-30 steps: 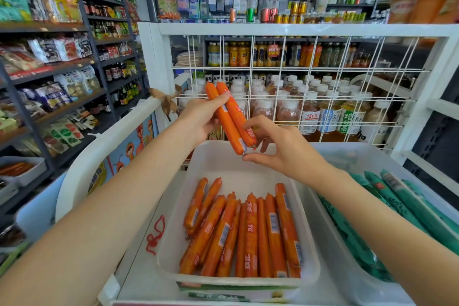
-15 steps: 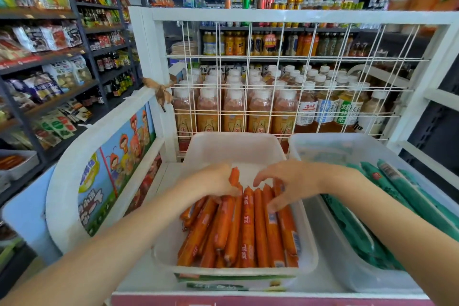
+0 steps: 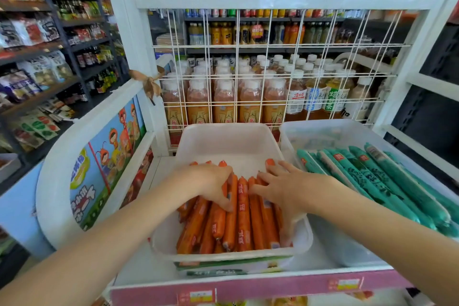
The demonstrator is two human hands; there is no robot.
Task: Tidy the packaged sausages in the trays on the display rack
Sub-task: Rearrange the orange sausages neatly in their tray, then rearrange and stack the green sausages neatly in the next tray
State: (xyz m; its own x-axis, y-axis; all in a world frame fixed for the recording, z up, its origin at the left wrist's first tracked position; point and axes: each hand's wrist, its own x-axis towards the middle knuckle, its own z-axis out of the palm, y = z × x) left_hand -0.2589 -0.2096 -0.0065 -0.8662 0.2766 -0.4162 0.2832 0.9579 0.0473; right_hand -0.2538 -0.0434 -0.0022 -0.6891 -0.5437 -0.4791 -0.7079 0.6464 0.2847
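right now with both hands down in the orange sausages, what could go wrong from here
The left hand and right hand press on loosely piled orange sausages; a hard push could probably roll some crooked again. The white tray sits on a box near the rack's front edge, so leaning on it might tip or slide it. A sideways sweep could nudge the green sausages.

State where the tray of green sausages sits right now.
In the head view, the tray of green sausages sits on the right of the rack, beside the tray of orange sausages.
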